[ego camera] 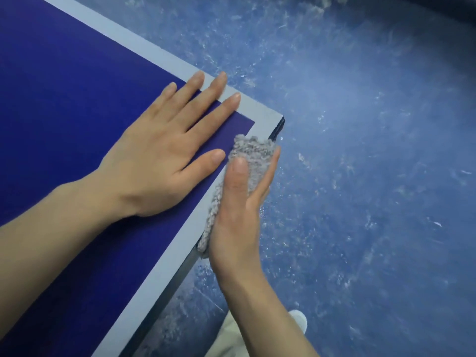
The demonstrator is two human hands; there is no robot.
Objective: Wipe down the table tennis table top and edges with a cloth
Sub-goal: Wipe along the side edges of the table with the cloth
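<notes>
Right hand point(238, 215): grip folded round grey cloth point(251, 161), thumb on top, fingers outside, pressing it against the table point(64, 86) side edge, just below the corner at 2 o'clock. Left hand point(164, 150): flat, fingers spread, bracing the top. Step: edge wiping. Next, likely: slide along the edge. No readable writing.

Table tennis table point(64, 104): dark blue top, pale border line along both visible edges, which meet at the corner at right of centre. Left hand point(157, 161) lies flat on the top near that corner, fingers spread and reaching the border line. Grey fluffy cloth point(247, 161) sits against the near side edge just below the corner.
</notes>
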